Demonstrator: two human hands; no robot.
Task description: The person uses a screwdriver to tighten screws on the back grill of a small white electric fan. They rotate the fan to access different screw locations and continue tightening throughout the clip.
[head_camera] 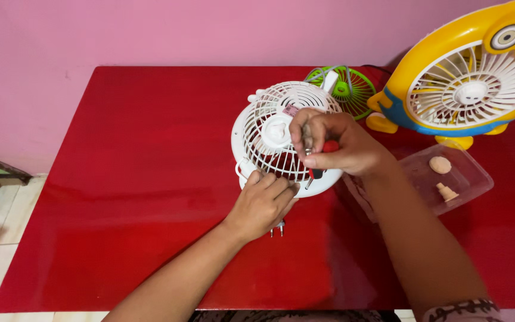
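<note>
White fan (272, 134) lies between hands — left hand (263, 203) closed on its lower rim; right hand (335, 146) grips a red-handled tool (323, 156), probably a screwdriver, over the grille.

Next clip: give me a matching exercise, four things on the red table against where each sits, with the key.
Things:
1. white fan
2. green fan
3. yellow fan
4. clear plastic tray

Places:
A. far right, standing upright
B. under both hands, grille up
C. right side, in front of the yellow fan, holding small beige parts
D. just behind the white fan

Pairs: 1-B, 2-D, 3-A, 4-C
</note>
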